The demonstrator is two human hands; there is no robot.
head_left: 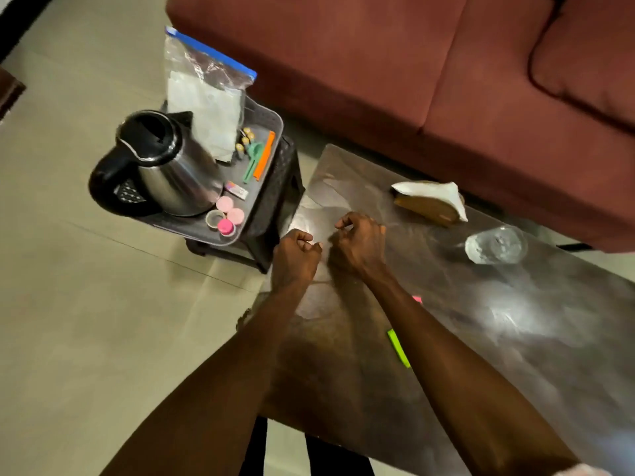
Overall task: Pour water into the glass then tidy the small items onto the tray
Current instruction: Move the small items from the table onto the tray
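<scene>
The steel kettle (161, 163) stands on the grey tray (273, 127), which rests on a black stool at the left. The tray also holds a zip bag (202, 94), orange clip (264, 154), green clip (252, 161), batteries (244, 140), a small box (237, 191) and pink caps (229, 214). A glass (496, 244) with water stands on the dark table (515, 321) to the right. My left hand (295, 255) and right hand (360, 243) hover side by side over the table's left end, fingers curled; no object shows in them. A green strip (398, 348) and a pink item (416, 299) lie on the table, beside my right forearm.
A napkin holder (429, 202) with white napkins sits at the table's far edge. A red sofa (378, 63) runs behind the table. The black stool (281, 194) stands close to the table's left end on a tiled floor (86, 304).
</scene>
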